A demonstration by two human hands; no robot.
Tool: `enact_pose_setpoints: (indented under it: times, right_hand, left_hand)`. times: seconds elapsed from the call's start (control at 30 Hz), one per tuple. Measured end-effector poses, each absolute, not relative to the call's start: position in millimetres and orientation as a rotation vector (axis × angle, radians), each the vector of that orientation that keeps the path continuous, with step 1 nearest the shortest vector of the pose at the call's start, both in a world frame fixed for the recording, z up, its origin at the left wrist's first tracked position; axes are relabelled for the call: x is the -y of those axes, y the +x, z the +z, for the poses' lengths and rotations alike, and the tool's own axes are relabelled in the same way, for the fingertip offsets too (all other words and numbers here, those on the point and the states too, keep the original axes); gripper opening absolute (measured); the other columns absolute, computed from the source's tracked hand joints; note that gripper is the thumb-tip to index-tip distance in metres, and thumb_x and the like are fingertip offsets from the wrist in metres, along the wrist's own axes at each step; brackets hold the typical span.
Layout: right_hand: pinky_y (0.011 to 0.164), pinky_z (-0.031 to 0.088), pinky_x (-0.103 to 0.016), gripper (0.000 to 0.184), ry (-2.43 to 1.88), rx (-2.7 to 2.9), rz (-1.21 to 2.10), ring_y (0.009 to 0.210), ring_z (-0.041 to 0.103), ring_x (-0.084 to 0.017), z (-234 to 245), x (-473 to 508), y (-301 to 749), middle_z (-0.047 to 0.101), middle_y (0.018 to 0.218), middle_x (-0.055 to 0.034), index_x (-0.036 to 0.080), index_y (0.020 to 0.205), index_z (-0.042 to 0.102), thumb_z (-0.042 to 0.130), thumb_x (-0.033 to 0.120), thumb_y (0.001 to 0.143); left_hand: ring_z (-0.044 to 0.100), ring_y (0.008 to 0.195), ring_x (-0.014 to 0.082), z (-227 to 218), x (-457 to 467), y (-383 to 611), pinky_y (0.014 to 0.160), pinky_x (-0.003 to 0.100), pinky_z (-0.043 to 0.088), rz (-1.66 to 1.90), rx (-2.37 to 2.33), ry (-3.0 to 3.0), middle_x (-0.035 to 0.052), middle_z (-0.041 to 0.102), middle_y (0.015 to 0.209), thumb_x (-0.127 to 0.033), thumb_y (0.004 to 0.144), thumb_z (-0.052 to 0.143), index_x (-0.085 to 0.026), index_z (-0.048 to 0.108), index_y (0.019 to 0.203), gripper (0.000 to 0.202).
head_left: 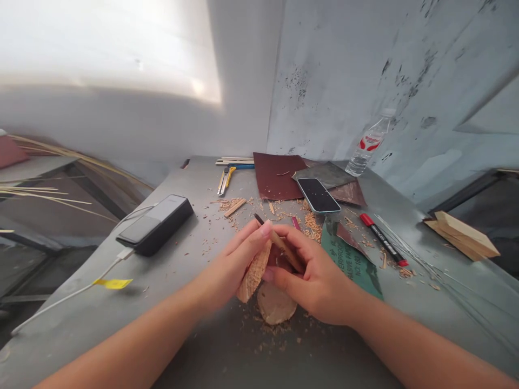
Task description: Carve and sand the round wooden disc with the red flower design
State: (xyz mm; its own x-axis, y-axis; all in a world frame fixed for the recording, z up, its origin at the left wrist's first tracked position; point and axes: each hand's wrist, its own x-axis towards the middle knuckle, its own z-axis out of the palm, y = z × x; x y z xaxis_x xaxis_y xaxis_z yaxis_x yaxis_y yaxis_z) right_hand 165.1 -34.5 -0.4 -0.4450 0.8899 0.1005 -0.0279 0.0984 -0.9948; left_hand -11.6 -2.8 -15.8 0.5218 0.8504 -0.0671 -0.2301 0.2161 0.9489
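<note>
My left hand (239, 254) is closed around a carved piece of wood (255, 274) with a rough, ridged surface. In my right hand (312, 270) is a carving tool with a wooden handle (287, 249); its dark tip (258, 219) points up and left past my left thumb. My right thumb reaches close to the wood, and the fingers of both hands nearly meet. Just below them a round wooden block (277, 303) rests on the table, partly covered by my right hand. Wood shavings (312, 224) lie scattered around.
A power bank (156, 224) with a white cable stands left on the metal table (194, 346). Behind are a utility knife (225, 180), brown sandpaper (275, 175) and a phone (319, 195). To the right lie green sandpaper (352, 265), a marker (383, 239), thin wires, wood blocks (462, 236) and a bottle (370, 145).
</note>
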Motion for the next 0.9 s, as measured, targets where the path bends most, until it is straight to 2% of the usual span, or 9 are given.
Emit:
enact_pose_setpoints:
  times: [0.13, 0.23, 0.3, 0.4, 0.47, 0.57, 0.67, 0.77, 0.9]
  right_hand:
    - [0.090, 0.054, -0.033, 0.034, -0.906, 1.551, 1.430, 0.096, 0.063, -0.017, 2, 35, 163, 0.062, 0.104, 0.0000, 0.029, 0.124, 0.056, 0.075, 0.034, 0.096]
    - [0.087, 0.054, -0.032, 0.029, -0.907, 1.510, 1.414, 0.093, 0.067, -0.016, 6, 35, 163, 0.067, 0.103, -0.0006, 0.027, 0.123, 0.054, 0.069, 0.035, 0.100]
    - [0.085, 0.054, -0.033, 0.025, -0.930, 1.495, 1.372, 0.090, 0.068, -0.017, 9, 33, 164, 0.069, 0.098, -0.0006, 0.026, 0.121, 0.054, 0.067, 0.035, 0.102]
    - [0.066, 0.049, -0.028, 0.025, -1.043, 1.459, 1.280, 0.072, 0.063, -0.015, 12, 30, 167, 0.067, 0.084, 0.0018, 0.025, 0.115, 0.055, 0.068, 0.041, 0.100]
    - [0.054, 0.039, -0.025, 0.030, -1.108, 1.443, 1.246, 0.060, 0.052, -0.011, 12, 28, 169, 0.061, 0.075, 0.0044, 0.024, 0.112, 0.056, 0.069, 0.048, 0.098]
    - [0.050, 0.031, -0.024, 0.035, -1.133, 1.448, 1.247, 0.055, 0.041, -0.010, 11, 26, 171, 0.054, 0.069, 0.0069, 0.023, 0.111, 0.057, 0.068, 0.054, 0.098]
    - [0.050, 0.032, -0.024, 0.030, -1.114, 1.485, 1.196, 0.057, 0.042, -0.010, 12, 25, 175, 0.052, 0.068, 0.0068, 0.024, 0.113, 0.058, 0.060, 0.052, 0.103]
    - [0.053, 0.038, -0.025, 0.026, -1.141, 1.631, 1.011, 0.059, 0.048, -0.011, 17, 26, 181, 0.057, 0.070, 0.0052, 0.025, 0.118, 0.061, 0.053, 0.047, 0.107]
    - [0.057, 0.043, -0.028, 0.025, -1.203, 1.762, 0.820, 0.060, 0.052, -0.012, 22, 28, 187, 0.064, 0.077, 0.0024, 0.025, 0.122, 0.063, 0.050, 0.042, 0.109]
  left_hand:
    - [0.055, 0.073, 0.0149, -10, -1, -13, 0.066, 0.025, 0.046, 0.822, -0.562, 1.075, 0.0014, 0.059, 0.083, -0.068, 0.097, 0.057, -0.020, 0.063, 0.093, 0.049]
    - [0.058, 0.080, 0.0171, -4, -5, -17, 0.069, 0.026, 0.047, 0.802, -0.442, 1.121, 0.0042, 0.064, 0.092, -0.064, 0.097, 0.060, -0.021, 0.068, 0.103, 0.045]
    - [0.061, 0.092, 0.0201, -1, -7, -21, 0.074, 0.028, 0.049, 0.773, -0.381, 1.158, 0.0071, 0.068, 0.107, -0.056, 0.096, 0.065, -0.024, 0.070, 0.119, 0.039]
    - [0.061, 0.113, 0.0267, 2, -7, -23, 0.084, 0.033, 0.051, 0.771, -0.358, 1.186, 0.0117, 0.067, 0.130, -0.047, 0.095, 0.068, -0.026, 0.067, 0.132, 0.042]
    - [0.061, 0.114, 0.0273, 3, -8, -23, 0.085, 0.034, 0.052, 0.793, -0.383, 1.185, 0.0135, 0.067, 0.132, -0.045, 0.096, 0.067, -0.024, 0.067, 0.131, 0.041]
    - [0.064, 0.109, 0.0255, 3, -9, -23, 0.081, 0.032, 0.053, 0.813, -0.403, 1.175, 0.0137, 0.068, 0.128, -0.045, 0.099, 0.063, -0.022, 0.068, 0.128, 0.037]
    - [0.065, 0.110, 0.0257, 2, -10, -25, 0.081, 0.032, 0.053, 0.819, -0.419, 1.223, 0.0116, 0.069, 0.128, -0.045, 0.100, 0.063, -0.024, 0.068, 0.129, 0.037]
    - [0.064, 0.116, 0.0267, 4, -10, -30, 0.085, 0.033, 0.053, 0.824, -0.524, 1.342, 0.0094, 0.069, 0.132, -0.045, 0.097, 0.069, -0.027, 0.066, 0.133, 0.040]
    - [0.065, 0.114, 0.0269, 8, -9, -36, 0.086, 0.034, 0.054, 0.855, -0.708, 1.485, 0.0067, 0.065, 0.138, -0.042, 0.088, 0.081, -0.033, 0.062, 0.138, 0.054]
